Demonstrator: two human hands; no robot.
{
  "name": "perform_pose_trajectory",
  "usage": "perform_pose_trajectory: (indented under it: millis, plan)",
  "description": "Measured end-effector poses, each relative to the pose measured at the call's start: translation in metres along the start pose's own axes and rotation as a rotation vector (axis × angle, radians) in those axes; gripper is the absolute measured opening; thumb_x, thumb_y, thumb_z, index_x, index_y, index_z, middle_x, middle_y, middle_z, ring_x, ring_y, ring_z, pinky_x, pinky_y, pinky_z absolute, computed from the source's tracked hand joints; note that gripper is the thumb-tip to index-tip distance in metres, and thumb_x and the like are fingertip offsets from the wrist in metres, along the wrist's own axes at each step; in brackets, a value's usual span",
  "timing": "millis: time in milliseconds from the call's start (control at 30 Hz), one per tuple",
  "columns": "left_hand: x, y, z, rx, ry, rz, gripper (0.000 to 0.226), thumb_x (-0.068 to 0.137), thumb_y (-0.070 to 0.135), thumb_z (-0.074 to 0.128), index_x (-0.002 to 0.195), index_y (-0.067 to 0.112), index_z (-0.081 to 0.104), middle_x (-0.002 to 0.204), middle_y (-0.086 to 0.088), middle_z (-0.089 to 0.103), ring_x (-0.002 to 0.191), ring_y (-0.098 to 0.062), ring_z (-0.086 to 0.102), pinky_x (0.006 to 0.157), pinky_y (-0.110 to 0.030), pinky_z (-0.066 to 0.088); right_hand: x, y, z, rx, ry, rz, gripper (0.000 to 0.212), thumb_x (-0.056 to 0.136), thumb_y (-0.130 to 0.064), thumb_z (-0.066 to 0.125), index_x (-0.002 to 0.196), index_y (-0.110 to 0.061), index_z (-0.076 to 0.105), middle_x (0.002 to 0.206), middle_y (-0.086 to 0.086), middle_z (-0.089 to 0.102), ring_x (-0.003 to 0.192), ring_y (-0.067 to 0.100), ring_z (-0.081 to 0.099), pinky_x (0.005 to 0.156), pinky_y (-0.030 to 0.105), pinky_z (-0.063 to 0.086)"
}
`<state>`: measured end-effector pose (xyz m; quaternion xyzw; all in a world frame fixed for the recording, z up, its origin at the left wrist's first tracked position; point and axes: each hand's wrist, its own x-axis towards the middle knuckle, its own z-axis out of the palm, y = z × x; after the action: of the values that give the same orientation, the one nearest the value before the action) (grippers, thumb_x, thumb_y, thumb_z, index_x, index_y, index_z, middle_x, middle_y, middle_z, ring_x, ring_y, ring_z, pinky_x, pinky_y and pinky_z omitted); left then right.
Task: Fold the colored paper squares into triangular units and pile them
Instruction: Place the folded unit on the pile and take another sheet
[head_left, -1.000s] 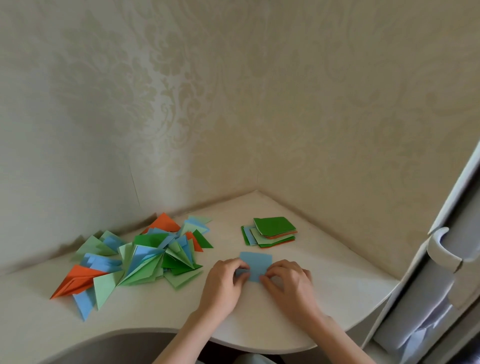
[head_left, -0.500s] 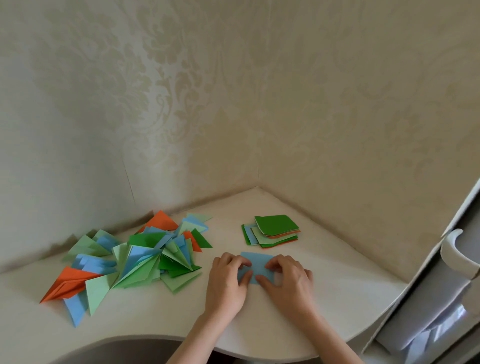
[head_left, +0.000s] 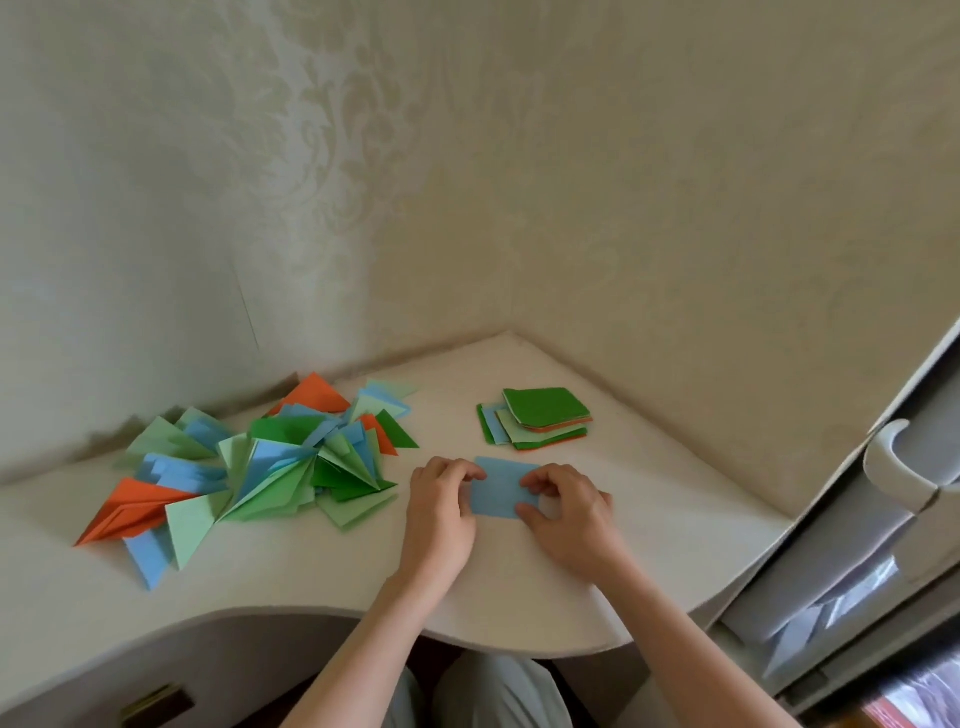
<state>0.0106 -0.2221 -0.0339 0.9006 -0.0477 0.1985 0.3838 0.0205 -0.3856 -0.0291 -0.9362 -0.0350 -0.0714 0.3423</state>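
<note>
Blue paper (head_left: 501, 488), a square a second ago, now lies halved on the tabletop (head_left: 649, 509); both hands (head_left: 441, 506) (head_left: 569, 512) pinch its ends, first fold done.

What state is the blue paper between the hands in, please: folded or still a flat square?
Folded: the blue paper is a rectangle, unlike the squarer sheets stacked behind it.

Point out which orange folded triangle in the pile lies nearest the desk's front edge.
The large orange triangle at the pile's left end. The other big orange one sits at the back by the wall, far from the front edge.
</note>
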Motion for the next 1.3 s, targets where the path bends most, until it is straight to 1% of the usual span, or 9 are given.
perform_pose_trajectory:
  millis: [167,300,533,700,767,833,933,1100,1300]
  plan:
    - [-0.021,0.03,0.01,0.089,-0.002,0.144,0.029,0.088,0.001,0.052,0.115,0.009,0.061,0.109,-0.005,0.059,0.101,-0.021,0.05,0.089,-0.03,0.043,-0.001,0.0,-0.002,0.009,-0.009,-0.018,0.022,0.078,-0.032,0.069,0.097,-0.037,0.057,0.097,-0.019,0.056,0.095,0.003,0.051,0.09,0.028,0.032]
    - [-0.033,0.048,0.025,0.268,-0.119,0.083,0.039,0.094,0.017,0.045,0.132,0.012,0.048,0.126,-0.003,0.054,0.117,-0.021,0.043,0.105,-0.03,0.033,0.002,0.004,-0.002,0.036,-0.044,-0.023,0.022,0.081,-0.025,0.064,0.092,-0.043,0.056,0.093,-0.023,0.057,0.09,-0.004,0.051,0.087,0.024,0.033]
    - [-0.032,0.046,0.019,0.382,-0.11,0.131,0.046,0.092,0.044,0.05,0.127,0.015,0.052,0.119,-0.002,0.055,0.112,-0.024,0.049,0.094,-0.035,0.042,-0.006,0.015,-0.009,0.32,0.034,-0.02,0.058,0.07,0.012,0.042,0.092,-0.039,0.059,0.104,-0.015,0.06,0.096,-0.005,0.052,0.073,0.003,0.039]
    - [-0.018,0.019,-0.001,0.305,-0.192,0.239,0.036,0.092,0.035,0.054,0.123,0.018,0.056,0.121,0.003,0.054,0.111,-0.019,0.048,0.093,-0.031,0.042,-0.012,0.012,-0.015,0.142,-0.015,-0.258,0.069,0.06,0.006,0.048,0.112,-0.039,0.055,0.118,-0.019,0.055,0.113,0.0,0.047,0.09,0.016,0.039]
    - [-0.013,0.009,-0.013,0.26,-0.27,0.32,0.026,0.093,0.028,0.055,0.116,0.018,0.062,0.115,0.004,0.056,0.108,-0.018,0.05,0.091,-0.029,0.042,-0.011,0.01,-0.017,-0.004,-0.071,-0.365,0.071,0.06,-0.001,0.048,0.124,-0.031,0.053,0.128,-0.013,0.054,0.124,0.007,0.044,0.102,0.029,0.034]
    - [-0.008,0.001,-0.025,0.216,-0.34,0.4,0.02,0.093,0.022,0.056,0.11,0.016,0.065,0.11,0.003,0.059,0.104,-0.016,0.053,0.088,-0.028,0.043,-0.01,0.007,-0.019,-0.124,-0.162,-0.393,0.072,0.064,-0.009,0.048,0.132,-0.033,0.046,0.135,-0.013,0.05,0.13,0.005,0.037,0.107,0.027,0.024]
    - [-0.004,-0.01,-0.041,0.173,-0.368,0.442,0.016,0.092,0.012,0.055,0.104,0.014,0.066,0.104,0.003,0.063,0.098,-0.015,0.058,0.084,-0.03,0.046,-0.005,0.0,-0.021,-0.192,-0.246,-0.388,0.065,0.07,-0.024,0.05,0.133,-0.038,0.043,0.132,-0.02,0.049,0.126,0.001,0.038,0.108,0.022,0.018]
    - [-0.001,-0.025,-0.05,0.144,-0.228,0.33,0.026,0.081,-0.006,0.055,0.094,0.011,0.07,0.094,0.001,0.067,0.092,-0.017,0.059,0.078,-0.029,0.047,-0.007,-0.008,-0.008,-0.191,-0.109,-0.452,0.038,0.084,-0.033,0.056,0.122,-0.036,0.054,0.11,-0.025,0.062,0.107,0.0,0.053,0.099,0.027,0.033]
    - [-0.009,-0.025,-0.034,0.051,-0.056,0.158,0.017,0.085,0.012,0.063,0.099,0.018,0.068,0.089,0.004,0.065,0.086,-0.011,0.059,0.079,-0.025,0.048,-0.01,-0.008,0.003,-0.024,0.064,-0.299,0.02,0.085,-0.036,0.065,0.104,-0.031,0.066,0.09,-0.022,0.064,0.086,0.001,0.062,0.089,0.033,0.047]
